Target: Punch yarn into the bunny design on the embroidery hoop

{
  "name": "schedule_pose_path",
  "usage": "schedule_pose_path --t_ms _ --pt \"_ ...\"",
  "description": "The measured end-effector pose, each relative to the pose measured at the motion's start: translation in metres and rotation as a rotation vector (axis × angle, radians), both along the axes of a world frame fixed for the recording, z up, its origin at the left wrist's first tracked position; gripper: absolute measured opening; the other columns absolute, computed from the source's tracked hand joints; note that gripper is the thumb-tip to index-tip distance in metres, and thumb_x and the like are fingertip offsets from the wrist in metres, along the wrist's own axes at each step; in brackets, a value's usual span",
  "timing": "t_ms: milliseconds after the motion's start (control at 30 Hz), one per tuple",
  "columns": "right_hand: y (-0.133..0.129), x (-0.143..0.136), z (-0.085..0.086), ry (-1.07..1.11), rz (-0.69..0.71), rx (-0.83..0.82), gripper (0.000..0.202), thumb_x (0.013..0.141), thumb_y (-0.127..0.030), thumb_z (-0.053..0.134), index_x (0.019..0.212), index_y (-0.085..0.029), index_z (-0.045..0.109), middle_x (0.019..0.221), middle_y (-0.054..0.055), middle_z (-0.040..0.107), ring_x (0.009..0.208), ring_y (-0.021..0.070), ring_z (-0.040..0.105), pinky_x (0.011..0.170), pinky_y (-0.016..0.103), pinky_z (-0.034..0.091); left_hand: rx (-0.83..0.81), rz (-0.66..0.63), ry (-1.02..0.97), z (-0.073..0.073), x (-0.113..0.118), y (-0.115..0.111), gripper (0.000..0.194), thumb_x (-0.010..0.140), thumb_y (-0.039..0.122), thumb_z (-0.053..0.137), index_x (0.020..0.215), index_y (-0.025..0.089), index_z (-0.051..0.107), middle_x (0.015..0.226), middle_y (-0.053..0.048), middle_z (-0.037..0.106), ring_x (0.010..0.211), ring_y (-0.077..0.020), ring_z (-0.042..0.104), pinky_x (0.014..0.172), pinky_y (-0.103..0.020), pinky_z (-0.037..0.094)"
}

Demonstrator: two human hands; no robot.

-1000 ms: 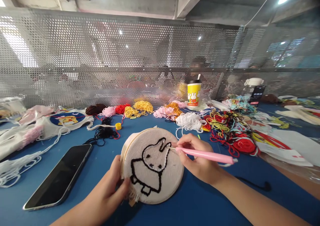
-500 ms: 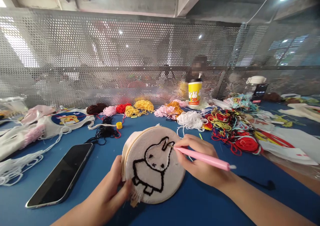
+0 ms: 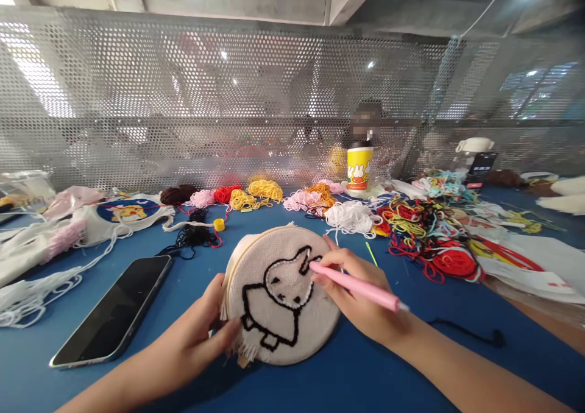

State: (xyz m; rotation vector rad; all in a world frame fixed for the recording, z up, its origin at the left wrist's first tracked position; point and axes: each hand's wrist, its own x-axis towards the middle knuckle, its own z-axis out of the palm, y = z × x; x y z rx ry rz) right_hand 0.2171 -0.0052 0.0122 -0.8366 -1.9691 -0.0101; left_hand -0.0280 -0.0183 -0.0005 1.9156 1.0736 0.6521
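Observation:
An embroidery hoop (image 3: 315,331) with off-white cloth is tilted up over the blue table. A rabbit figure (image 3: 274,312) is outlined on it in thick black yarn, with some white stitching along the head. My left hand (image 3: 212,328) grips the hoop's left edge, thumb in front and the other fingers behind. Between the fingers of my right hand (image 3: 359,291) is a pink punch needle (image 3: 359,285). Its tip meets the cloth near the rabbit's ears, where the fingers hide the needle's end. White yarn shows behind the hoop's upper right.
A black phone (image 3: 114,309) lies at left. Heaps of white yarn (image 3: 351,217), red yarn (image 3: 457,262) and yellow yarn (image 3: 265,189) line the back. A yellow cup (image 3: 359,168) stands before the perforated metal screen (image 3: 256,84). A green needle-like stick (image 3: 372,253) lies right of the hoop.
The punch needle has gone closer to the cloth, its tip now hidden and its handle's rear end further left. The left hand keeps its hold on the hoop. The view has shifted slightly.

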Motion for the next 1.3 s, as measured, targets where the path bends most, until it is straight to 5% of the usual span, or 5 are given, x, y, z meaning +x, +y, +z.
schedule_pose_path --t_ms 167,433,633,1300 --pt "0.002 0.004 -0.001 0.245 0.103 -0.257 0.005 0.08 -0.019 0.044 0.079 -0.02 0.048 0.058 -0.005 0.048 0.051 0.0065 0.05 0.092 0.038 0.037 -0.134 -0.062 0.055 0.008 0.0 0.004 0.026 0.083 0.037 0.031 0.105 0.023 0.03 0.076 0.002 0.047 0.064 -0.011 0.046 0.062 -0.021 0.045" --pt "0.004 0.007 -0.003 0.556 0.235 -0.353 0.01 0.08 -0.019 0.043 0.071 -0.021 0.047 0.051 -0.008 0.044 0.047 0.0035 0.044 0.095 0.037 0.034 -0.072 -0.077 0.124 0.015 0.002 0.005 0.031 0.084 0.034 0.03 0.113 0.025 0.022 0.084 0.001 0.045 0.072 -0.0116 0.044 0.067 -0.021 0.043" --pt "0.006 0.009 -0.003 0.748 0.292 -0.456 0.016 0.08 -0.023 0.046 0.064 -0.02 0.05 0.047 -0.008 0.043 0.045 0.0045 0.038 0.092 0.039 0.035 -0.085 -0.092 0.111 0.013 0.001 0.006 0.016 0.085 0.032 0.03 0.098 0.023 0.031 0.078 0.002 0.042 0.066 -0.0102 0.043 0.063 -0.021 0.043" --pt "0.005 0.005 0.002 0.994 0.33 -0.505 0.022 0.072 -0.015 0.049 0.052 -0.018 0.041 0.039 -0.008 0.039 0.041 0.0046 0.034 0.061 0.025 0.043 -0.065 -0.073 0.113 0.012 0.002 0.005 0.012 0.085 0.031 0.03 0.087 0.021 0.035 0.073 0.002 0.042 0.064 -0.0099 0.042 0.061 -0.021 0.043"
